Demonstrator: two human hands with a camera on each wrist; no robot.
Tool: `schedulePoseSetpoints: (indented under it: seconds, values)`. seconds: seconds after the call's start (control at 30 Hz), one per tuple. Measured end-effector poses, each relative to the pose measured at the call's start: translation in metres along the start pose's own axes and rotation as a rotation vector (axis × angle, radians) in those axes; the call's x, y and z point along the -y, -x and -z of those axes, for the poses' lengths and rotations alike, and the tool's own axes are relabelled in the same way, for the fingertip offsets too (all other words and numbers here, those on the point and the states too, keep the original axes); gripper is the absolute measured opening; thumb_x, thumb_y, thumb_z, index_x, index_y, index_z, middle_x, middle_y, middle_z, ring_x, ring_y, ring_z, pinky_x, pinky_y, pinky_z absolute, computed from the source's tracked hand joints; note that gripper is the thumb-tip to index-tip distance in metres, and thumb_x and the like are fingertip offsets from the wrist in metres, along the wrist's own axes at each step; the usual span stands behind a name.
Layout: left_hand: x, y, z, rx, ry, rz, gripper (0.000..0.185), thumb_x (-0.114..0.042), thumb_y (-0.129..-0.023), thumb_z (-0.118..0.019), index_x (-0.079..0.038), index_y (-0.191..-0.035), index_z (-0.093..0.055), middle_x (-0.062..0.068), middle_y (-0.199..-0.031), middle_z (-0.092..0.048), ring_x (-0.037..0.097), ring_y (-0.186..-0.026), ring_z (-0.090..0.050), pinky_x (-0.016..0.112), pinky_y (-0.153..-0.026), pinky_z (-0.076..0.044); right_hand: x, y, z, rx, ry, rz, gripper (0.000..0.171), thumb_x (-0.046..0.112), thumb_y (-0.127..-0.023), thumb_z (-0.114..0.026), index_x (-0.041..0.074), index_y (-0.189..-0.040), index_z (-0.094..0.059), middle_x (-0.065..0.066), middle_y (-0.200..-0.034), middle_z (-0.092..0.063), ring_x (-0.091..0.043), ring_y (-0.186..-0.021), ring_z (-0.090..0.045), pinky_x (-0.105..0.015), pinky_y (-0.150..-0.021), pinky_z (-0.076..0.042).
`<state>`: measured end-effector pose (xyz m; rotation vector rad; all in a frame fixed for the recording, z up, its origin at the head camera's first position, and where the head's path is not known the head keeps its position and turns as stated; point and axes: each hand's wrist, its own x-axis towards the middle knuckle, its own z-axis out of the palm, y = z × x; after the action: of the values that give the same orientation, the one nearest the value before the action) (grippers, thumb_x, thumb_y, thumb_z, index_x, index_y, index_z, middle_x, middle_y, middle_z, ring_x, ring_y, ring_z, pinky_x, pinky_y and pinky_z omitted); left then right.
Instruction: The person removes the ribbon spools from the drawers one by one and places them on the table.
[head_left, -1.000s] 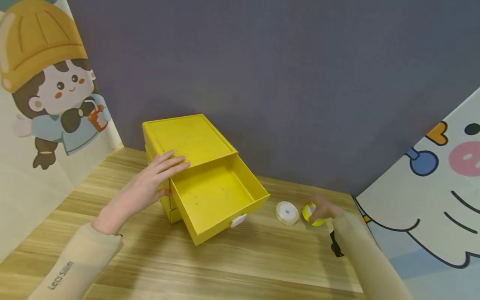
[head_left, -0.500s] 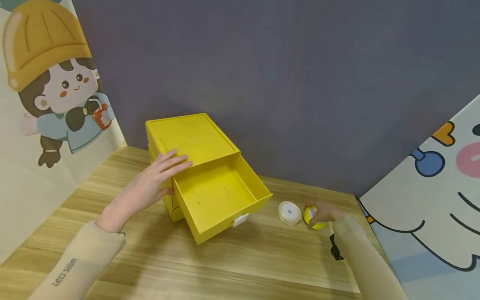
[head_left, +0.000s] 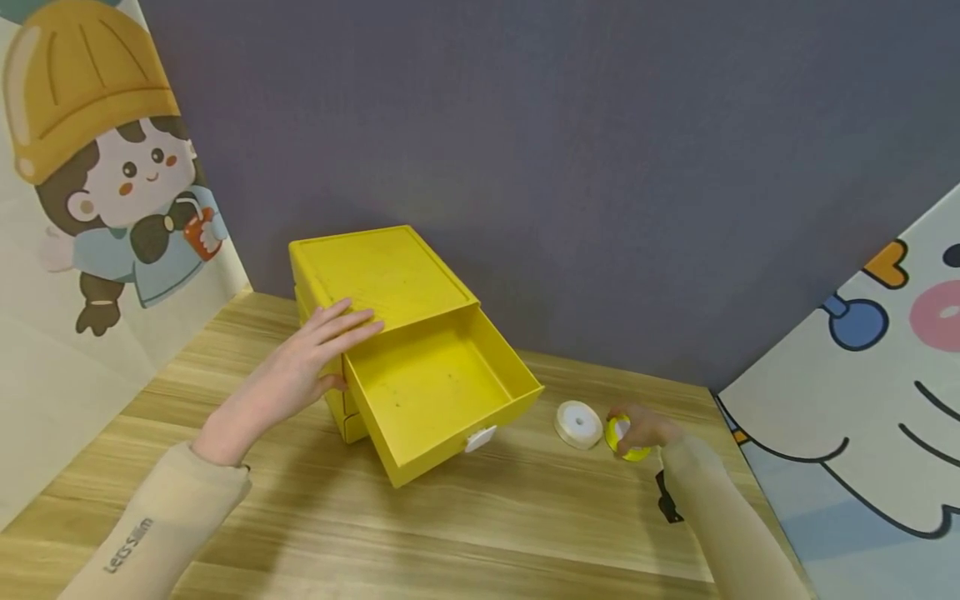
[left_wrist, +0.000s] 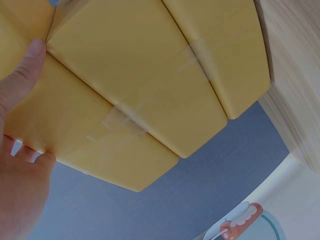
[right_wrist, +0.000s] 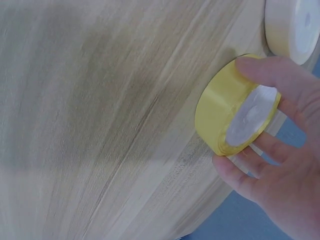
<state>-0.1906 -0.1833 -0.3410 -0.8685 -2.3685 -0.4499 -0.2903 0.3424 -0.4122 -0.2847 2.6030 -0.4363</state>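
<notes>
A yellow drawer cabinet (head_left: 382, 267) stands on the wooden table, its top drawer (head_left: 442, 392) pulled out and nothing lying in it. My left hand (head_left: 300, 362) rests at the cabinet's front left corner, straight fingers over the top and thumb against the side. In the left wrist view that thumb lies on the yellow side panel (left_wrist: 135, 85). On the right, my right hand (head_left: 647, 423) grips a roll of yellow ribbon (right_wrist: 220, 110) between thumb and fingers at its rim. Beside it lies a roll of white ribbon (head_left: 578, 425), untouched.
A white handle (head_left: 480, 439) sticks out from the drawer front. Under the right forearm lies a small black object (head_left: 667, 498), partly covered by the sleeve. A grey-blue wall (head_left: 562, 167) closes off the back, with cartoon-printed panels at both sides.
The head view has shifted slightly. My right fingers stay around the yellow ribbon roll, which remains beside the white one. The left hand keeps its place on the cabinet.
</notes>
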Motion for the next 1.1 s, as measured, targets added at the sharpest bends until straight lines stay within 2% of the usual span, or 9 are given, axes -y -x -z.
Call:
schedulePoseSetpoints:
  seconds: [0.33, 0.5, 0.57, 0.63, 0.73, 0.8, 1.1]
  values:
    - [0.001, 0.001, -0.001, -0.008, 0.001, -0.007, 0.099, 0.010, -0.053, -0.086, -0.013, -0.141, -0.048, 0.011, -0.145, -0.047, 0.037, -0.138, -0.036, 0.051, -0.118, -0.029, -0.001, -0.001, -0.003, -0.015, -0.006, 0.006, 0.065, 0.003, -0.064, -0.075, -0.005, -0.124, -0.052, -0.026, -0.121, -0.052, -0.030, -0.096, -0.053, -0.035, -0.073, -0.053]
    - [0.001, 0.001, -0.001, -0.010, -0.001, -0.007, 0.099, 0.010, -0.052, -0.086, -0.013, -0.141, -0.048, 0.012, -0.144, -0.048, 0.038, -0.137, -0.037, 0.055, -0.117, -0.030, -0.002, 0.000, -0.005, -0.026, -0.001, 0.023, 0.066, 0.004, -0.064, -0.077, -0.005, -0.125, -0.052, -0.026, -0.121, -0.053, -0.030, -0.096, -0.053, -0.036, -0.073, -0.053]
    - [0.001, 0.001, -0.001, -0.010, 0.000, -0.005, 0.099, 0.009, -0.052, -0.086, -0.013, -0.141, -0.048, 0.012, -0.144, -0.048, 0.038, -0.137, -0.037, 0.057, -0.116, -0.030, -0.002, 0.001, -0.005, -0.027, 0.009, 0.040, 0.068, 0.004, -0.064, -0.077, -0.005, -0.126, -0.051, -0.028, -0.123, -0.052, -0.033, -0.099, -0.053, -0.040, -0.076, -0.054]
    - [0.001, 0.001, -0.002, -0.005, 0.001, -0.002, 0.099, 0.009, -0.052, -0.086, -0.013, -0.141, -0.047, 0.012, -0.144, -0.048, 0.038, -0.138, -0.037, 0.056, -0.116, -0.030, -0.002, 0.003, -0.005, -0.020, 0.002, 0.031, 0.073, 0.006, -0.065, -0.079, -0.005, -0.129, -0.048, -0.031, -0.130, -0.047, -0.041, -0.109, -0.051, -0.049, -0.085, -0.053]
    - [0.000, 0.001, -0.004, 0.001, 0.000, -0.002, 0.100, 0.009, -0.052, -0.086, -0.014, -0.142, -0.047, 0.011, -0.145, -0.047, 0.037, -0.138, -0.036, 0.055, -0.117, -0.029, -0.002, 0.006, -0.004, 0.000, -0.018, 0.037, 0.083, 0.009, -0.067, -0.081, -0.009, -0.137, -0.040, -0.035, -0.141, -0.039, -0.053, -0.126, -0.038, -0.063, -0.100, -0.043]
    - [-0.001, 0.002, -0.005, 0.004, -0.002, -0.003, 0.101, 0.009, -0.052, -0.086, -0.014, -0.142, -0.046, 0.011, -0.145, -0.047, 0.037, -0.139, -0.036, 0.053, -0.118, -0.028, -0.003, 0.008, -0.003, 0.012, -0.031, 0.042, 0.089, 0.009, -0.068, -0.082, -0.011, -0.140, -0.034, -0.036, -0.145, -0.033, -0.057, -0.132, -0.029, -0.069, -0.104, -0.037]
    - [-0.002, 0.002, -0.007, 0.000, -0.007, -0.018, 0.102, 0.009, -0.052, -0.087, -0.014, -0.142, -0.046, 0.011, -0.145, -0.047, 0.036, -0.139, -0.036, 0.053, -0.119, -0.028, 0.003, 0.012, 0.009, 0.004, -0.030, 0.142, 0.086, 0.002, -0.068, -0.078, -0.017, -0.138, -0.032, -0.041, -0.144, -0.029, -0.060, -0.132, -0.027, -0.068, -0.104, -0.038]
